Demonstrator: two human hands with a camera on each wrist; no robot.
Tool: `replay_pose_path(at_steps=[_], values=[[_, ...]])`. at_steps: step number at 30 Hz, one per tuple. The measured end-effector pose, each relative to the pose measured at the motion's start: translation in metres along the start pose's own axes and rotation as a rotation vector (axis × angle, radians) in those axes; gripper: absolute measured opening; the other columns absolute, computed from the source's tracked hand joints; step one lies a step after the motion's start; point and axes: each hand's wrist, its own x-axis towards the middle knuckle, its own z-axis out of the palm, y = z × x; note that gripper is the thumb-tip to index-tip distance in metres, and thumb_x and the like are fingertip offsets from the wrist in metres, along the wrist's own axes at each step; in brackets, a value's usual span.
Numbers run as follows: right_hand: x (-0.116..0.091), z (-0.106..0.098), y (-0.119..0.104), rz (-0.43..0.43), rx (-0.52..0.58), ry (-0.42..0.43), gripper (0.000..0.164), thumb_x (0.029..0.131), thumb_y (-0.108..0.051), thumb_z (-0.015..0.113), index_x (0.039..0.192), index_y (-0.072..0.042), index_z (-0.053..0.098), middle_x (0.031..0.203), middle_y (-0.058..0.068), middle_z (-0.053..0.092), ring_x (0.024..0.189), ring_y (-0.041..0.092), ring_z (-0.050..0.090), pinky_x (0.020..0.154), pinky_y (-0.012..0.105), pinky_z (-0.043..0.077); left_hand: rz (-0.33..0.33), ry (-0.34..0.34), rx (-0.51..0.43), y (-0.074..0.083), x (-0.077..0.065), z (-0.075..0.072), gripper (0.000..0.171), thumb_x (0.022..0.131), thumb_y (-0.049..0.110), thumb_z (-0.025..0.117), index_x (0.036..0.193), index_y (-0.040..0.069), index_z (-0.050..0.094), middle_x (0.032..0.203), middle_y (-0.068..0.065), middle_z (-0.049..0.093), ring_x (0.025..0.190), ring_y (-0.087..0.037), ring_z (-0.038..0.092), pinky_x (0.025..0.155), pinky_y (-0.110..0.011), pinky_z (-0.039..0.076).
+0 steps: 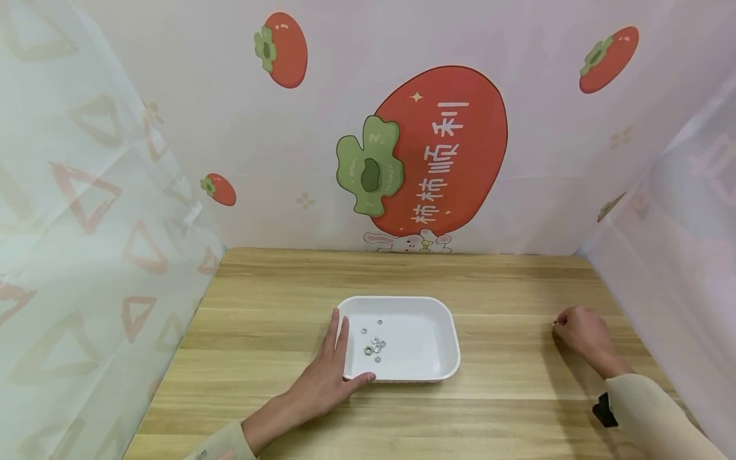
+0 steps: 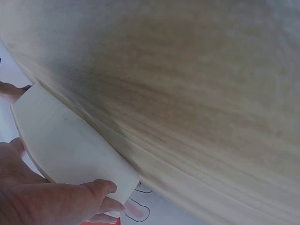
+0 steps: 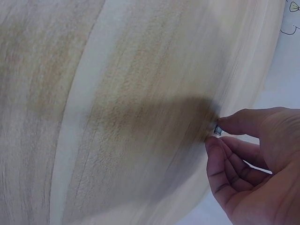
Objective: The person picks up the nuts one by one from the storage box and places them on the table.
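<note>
A white tray (image 1: 415,342) with rounded corners stands on the wooden table, and several small metal nuts (image 1: 368,350) lie in its left half. Around the tray's near left corner spreads my left hand (image 1: 323,378): its straight fingers lie along the left rim and the thumb touches the near rim. In the left wrist view, the tray's outer wall (image 2: 70,136) shows beside that hand. Well to the right of the tray, my right hand (image 1: 583,335) pinches a small metal nut (image 3: 218,130) between thumb and forefinger, just over the table. Its fingertips partly hide the nut.
The wood-grain table (image 1: 494,415) ends at a back wall sheet (image 1: 546,191) printed with persimmons. Patterned sheets also hang at the left (image 1: 103,255) and right (image 1: 684,275), the right one close beside my right arm.
</note>
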Motion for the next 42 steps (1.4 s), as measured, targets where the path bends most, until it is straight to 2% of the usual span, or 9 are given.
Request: replay_pose_path(at_steps=[5, 7, 18, 26, 29, 31, 32, 34, 42], values=[[-0.004, 0.003, 0.001, -0.011, 0.021, -0.001, 0.043, 0.089, -0.003, 0.064, 0.058, -0.018, 0.038, 0.058, -0.006, 0.031, 0.058, 0.015, 0.032, 0.057, 0.034, 0.026, 0.003, 0.007, 0.001, 0.000, 0.000, 0.000, 0.117, 0.094, 0.067, 0.068, 0.169, 0.001, 0.008, 0.177, -0.015, -0.012, 0.157, -0.041, 0.026, 0.107, -0.055, 0.051], [-0.005, 0.003, 0.001, -0.025, 0.027, 0.012, 0.046, 0.089, -0.003, 0.064, 0.059, -0.020, 0.034, 0.057, -0.008, 0.026, 0.057, 0.014, 0.029, 0.057, 0.033, 0.024, 0.002, 0.008, 0.002, 0.000, 0.000, 0.000, 0.117, 0.094, 0.067, 0.068, 0.170, 0.001, 0.008, 0.177, -0.016, -0.012, 0.157, -0.041, 0.026, 0.107, -0.055, 0.050], [-0.008, 0.004, 0.001, -0.028, 0.021, 0.099, 0.046, 0.085, 0.000, 0.060, 0.059, -0.021, 0.029, 0.058, -0.009, 0.020, 0.058, 0.013, 0.022, 0.057, 0.032, 0.020, -0.007, 0.005, 0.003, 0.000, 0.000, 0.000, 0.117, 0.094, 0.067, 0.068, 0.170, 0.003, 0.007, 0.177, -0.013, -0.014, 0.157, -0.043, 0.027, 0.104, -0.056, 0.052], [-0.007, -0.004, -0.006, -0.014, 0.033, 0.109, 0.056, 0.085, -0.003, 0.071, 0.064, -0.022, 0.023, 0.061, -0.009, 0.018, 0.059, 0.011, 0.019, 0.056, 0.031, 0.017, -0.011, 0.003, 0.005, -0.001, 0.001, 0.002, 0.117, 0.094, 0.066, 0.070, 0.170, 0.002, 0.007, 0.177, -0.014, -0.014, 0.157, -0.042, 0.025, 0.109, -0.056, 0.049], [-0.004, -0.011, -0.013, -0.029, 0.034, 0.090, 0.038, 0.087, -0.003, 0.071, 0.061, -0.006, 0.043, 0.055, 0.005, 0.046, 0.052, 0.016, 0.039, 0.050, 0.033, 0.034, -0.009, 0.007, 0.004, -0.001, 0.001, 0.001, 0.116, 0.094, 0.063, 0.071, 0.170, 0.002, 0.008, 0.177, -0.016, -0.012, 0.157, -0.043, 0.025, 0.108, -0.056, 0.049], [-0.002, -0.015, -0.020, -0.046, 0.026, 0.079, 0.020, 0.089, -0.003, 0.070, 0.076, 0.011, 0.064, 0.071, 0.024, 0.067, 0.057, 0.030, 0.060, 0.055, 0.044, 0.052, -0.008, 0.005, 0.005, 0.000, 0.000, 0.001, 0.116, 0.095, 0.063, 0.071, 0.170, 0.002, 0.007, 0.177, -0.016, -0.012, 0.158, -0.043, 0.024, 0.109, -0.056, 0.048], [-0.001, -0.017, -0.025, -0.053, 0.023, 0.073, 0.020, 0.089, -0.004, 0.069, 0.091, 0.017, 0.070, 0.085, 0.031, 0.072, 0.066, 0.039, 0.068, 0.061, 0.051, 0.057, -0.009, 0.004, 0.006, 0.000, 0.000, 0.000, 0.116, 0.095, 0.064, 0.070, 0.170, 0.002, 0.007, 0.177, -0.016, -0.012, 0.158, -0.043, 0.024, 0.110, -0.056, 0.048], [0.001, -0.020, -0.035, -0.070, 0.022, 0.068, 0.031, 0.090, -0.005, 0.070, 0.110, 0.019, 0.072, 0.099, 0.036, 0.073, 0.082, 0.050, 0.072, 0.071, 0.060, 0.058, -0.010, 0.002, 0.007, 0.000, 0.000, 0.000, 0.117, 0.094, 0.066, 0.069, 0.170, 0.003, 0.006, 0.177, -0.016, -0.012, 0.158, -0.043, 0.024, 0.110, -0.056, 0.047], [0.006, -0.025, -0.077, -0.117, 0.032, 0.084, 0.029, 0.092, -0.007, 0.073, 0.110, 0.016, 0.074, 0.094, 0.029, 0.076, 0.079, 0.042, 0.073, 0.068, 0.056, 0.059, -0.010, 0.002, -0.004, 0.000, 0.000, 0.000, 0.116, 0.094, 0.066, 0.069, 0.170, 0.004, 0.006, 0.177, -0.012, -0.015, 0.158, -0.042, 0.024, 0.111, -0.056, 0.046]])
